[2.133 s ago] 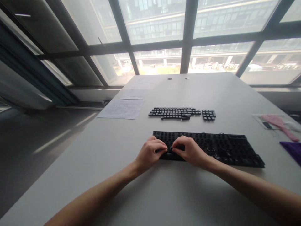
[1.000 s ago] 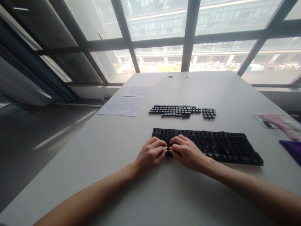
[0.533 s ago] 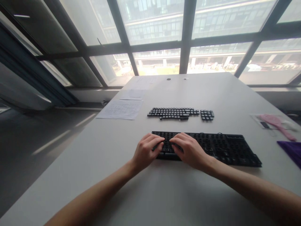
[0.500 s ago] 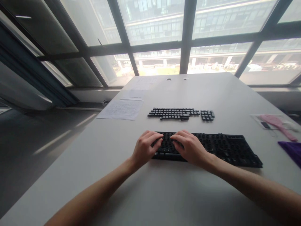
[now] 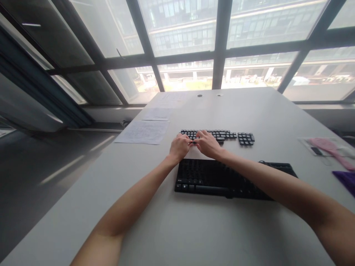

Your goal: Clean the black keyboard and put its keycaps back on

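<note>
My left hand [image 5: 180, 146] and my right hand [image 5: 207, 143] meet at the near left edge of a block of loose black keycaps [image 5: 222, 133]. The thumbs and fingertips of both come together on a small dark keycap [image 5: 194, 142], which they partly hide. Nearer to me lies a black keyboard [image 5: 213, 190] with a long space bar and several keys in its bottom row. Much of its upper area looks bare of caps. My right forearm passes over its right part. A separate group of keycaps [image 5: 246, 139] sits right of the main block.
Written sheets of paper [image 5: 144, 132] lie on the white table [image 5: 155, 229] at the left. On the right are a pink handled object [image 5: 328, 146] on a clear bag and a purple cloth [image 5: 345, 181]. Windows [image 5: 185, 77] rise beyond the far edge.
Both hands have moved forward from the keyboard's left part to the loose keycaps beyond it. They now close on a keycap at that block's near edge. More of the keyboard's left side is uncovered.
</note>
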The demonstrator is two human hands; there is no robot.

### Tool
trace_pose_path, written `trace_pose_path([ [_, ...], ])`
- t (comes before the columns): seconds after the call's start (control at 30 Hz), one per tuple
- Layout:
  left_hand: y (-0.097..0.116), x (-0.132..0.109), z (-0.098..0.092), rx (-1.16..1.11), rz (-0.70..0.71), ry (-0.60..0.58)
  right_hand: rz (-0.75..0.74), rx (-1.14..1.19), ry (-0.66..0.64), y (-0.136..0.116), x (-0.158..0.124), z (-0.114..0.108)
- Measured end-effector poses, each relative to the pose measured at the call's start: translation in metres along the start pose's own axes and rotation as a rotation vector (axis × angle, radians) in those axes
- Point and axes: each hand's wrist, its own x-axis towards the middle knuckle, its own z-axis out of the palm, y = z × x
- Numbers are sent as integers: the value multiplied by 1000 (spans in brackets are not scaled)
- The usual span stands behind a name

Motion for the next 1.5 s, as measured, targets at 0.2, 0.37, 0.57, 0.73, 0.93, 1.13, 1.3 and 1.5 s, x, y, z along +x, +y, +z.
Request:
trace_pose_path([
  [0.2,-2,-4,6,0,21,17,-27,-5,30,3,4,9],
  [0.37,-8,-9,6,-98,-8,33,-53,-4,11,2,5,11],
  [0.57,-9,-9,2,-176,-55,27,-41,-29,-16,-3,10,7],
  [0.73,8,-26,-22,-296,-99,60,52,169,86,-8,-2,-10],
  [0.93,53,-76,-53,-595,-69,-95,156,625,149,-20,-75,-45],
  [1.13,75,-99,-52,-643,-75,-227,235,799,34,-32,-142,-48],
  [1.3,76,-104,-44,-637,-70,-248,242,822,51,-38,-152,-42],
  [1.5,80,-106,-44,-626,-73,-297,235,839,58,-39,-152,-39],
])
